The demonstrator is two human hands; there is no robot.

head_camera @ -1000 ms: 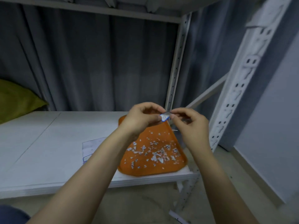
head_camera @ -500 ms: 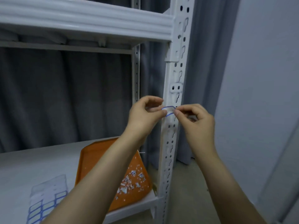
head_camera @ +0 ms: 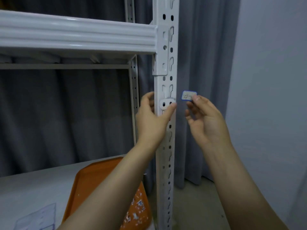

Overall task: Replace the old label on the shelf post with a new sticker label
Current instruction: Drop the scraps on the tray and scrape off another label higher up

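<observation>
the white shelf post (head_camera: 166,130) ran straight up the middle of the view, its face punched with paired holes and keyhole slots. the left hand (head_camera: 153,120) wrapped the post from its left edge: the thumb lay across the front face with its tip at the right edge, and the fingers curled out of sight behind, so it gripped the post and nothing else. just above the thumb a pale rounded patch (head_camera: 167,102) showed on the face, over two holes; whether it was residue or old label could not be told.

the right hand (head_camera: 206,120) hung to the right of the post, apart from it, palm turned toward the camera and the lower fingers loosely spread. its thumb and forefinger pinched the right end of the new sticker label (head_camera: 187,95), a small white rectangle with a blue border and handwriting too blurred to read. the label's left edge stood near the post's right edge with a narrow gap of grey curtain (head_camera: 199,47) showing between them.

the shelf beam (head_camera: 74,34) met the post well above both hands. to the right, open room ran to the pale wall (head_camera: 274,80). below, an orange tray (head_camera: 93,183) strewn with paper scraps (head_camera: 136,213) sat on the lower shelf (head_camera: 33,188), its right side close to the post, with a sticker sheet (head_camera: 38,218) at the left.
</observation>
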